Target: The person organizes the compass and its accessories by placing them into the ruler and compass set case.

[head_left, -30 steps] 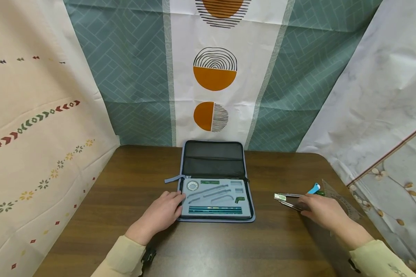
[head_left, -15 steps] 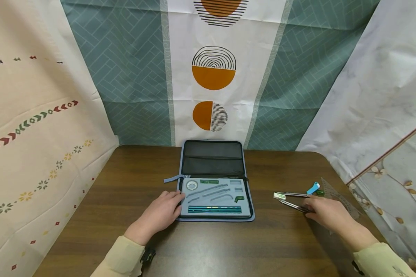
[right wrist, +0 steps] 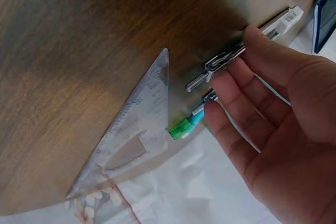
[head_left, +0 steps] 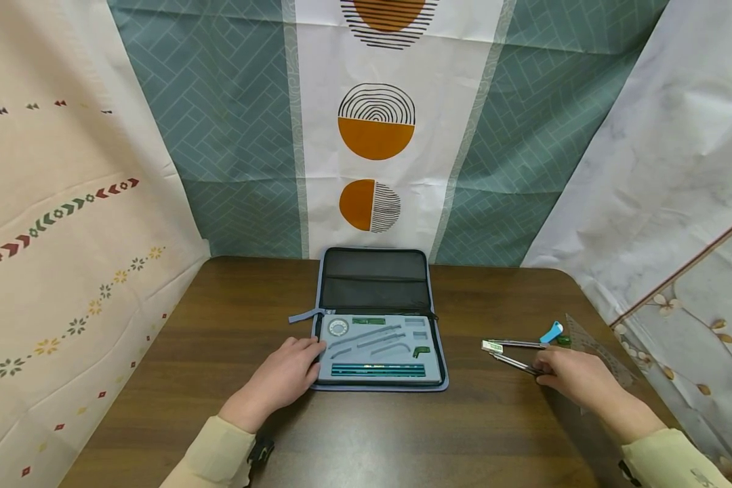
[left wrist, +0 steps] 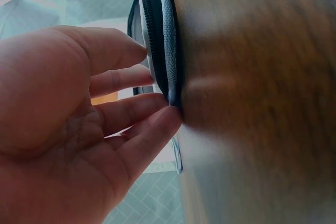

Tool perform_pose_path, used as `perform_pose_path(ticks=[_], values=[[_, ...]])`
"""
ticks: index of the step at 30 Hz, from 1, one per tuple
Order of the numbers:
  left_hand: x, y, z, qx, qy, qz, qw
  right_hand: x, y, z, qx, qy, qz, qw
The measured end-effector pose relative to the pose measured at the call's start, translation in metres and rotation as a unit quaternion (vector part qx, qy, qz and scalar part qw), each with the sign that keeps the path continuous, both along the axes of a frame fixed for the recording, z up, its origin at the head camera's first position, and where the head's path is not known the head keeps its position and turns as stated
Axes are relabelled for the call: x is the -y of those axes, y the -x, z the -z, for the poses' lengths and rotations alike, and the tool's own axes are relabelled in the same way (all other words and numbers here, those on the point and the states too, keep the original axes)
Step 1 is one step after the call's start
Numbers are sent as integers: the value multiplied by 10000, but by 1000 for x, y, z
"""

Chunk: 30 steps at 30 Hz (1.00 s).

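Observation:
My left hand (head_left: 283, 369) rests at the left edge of an open zippered stationery case (head_left: 442, 352). In the left wrist view its fairly straight fingertips touch the case's zipped rim (left wrist: 168, 35). The grey insert (head_left: 366, 354) holds teal pencils (head_left: 378, 370), a round white piece (head_left: 338, 327) and small green pieces, with several vacant recesses. On the right, my right hand (head_left: 579, 379) pinches a silver compass (head_left: 515, 364) between thumb and fingers, low over the table. A second slim metal tool (head_left: 515, 343) lies beside it, near a small white-and-green eraser (head_left: 492, 346).
Beyond the right hand lie a blue-capped piece (head_left: 552, 331), a small green piece (head_left: 563, 340) and a clear set square (right wrist: 139, 124). A brown wooden table (head_left: 366, 440) bears everything. Patterned cloths (head_left: 244, 135) hang behind and at both sides.
My right hand has shifted slightly right along the compass, baring more of it, then stayed nearly still. The left hand and the case have kept their places.

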<state>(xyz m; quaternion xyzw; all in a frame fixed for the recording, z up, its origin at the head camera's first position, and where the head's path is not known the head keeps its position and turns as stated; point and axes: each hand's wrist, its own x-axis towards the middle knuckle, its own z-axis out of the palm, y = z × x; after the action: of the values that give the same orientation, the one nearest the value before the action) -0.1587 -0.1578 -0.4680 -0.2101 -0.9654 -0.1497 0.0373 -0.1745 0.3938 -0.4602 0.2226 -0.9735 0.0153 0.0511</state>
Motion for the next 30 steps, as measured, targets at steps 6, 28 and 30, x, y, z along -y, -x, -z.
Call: perform_pose_path(ticks=[6,28,30], values=[[-2,0,0,37,13,12,10000,-3,5,0,376,201,212,9989],[-2,1,2,142,-8,-51,9999,-1,10,-5,695,273,-69,9972],[0,1,2,142,-15,-69,9999,3,12,-5,529,235,-178,9982]])
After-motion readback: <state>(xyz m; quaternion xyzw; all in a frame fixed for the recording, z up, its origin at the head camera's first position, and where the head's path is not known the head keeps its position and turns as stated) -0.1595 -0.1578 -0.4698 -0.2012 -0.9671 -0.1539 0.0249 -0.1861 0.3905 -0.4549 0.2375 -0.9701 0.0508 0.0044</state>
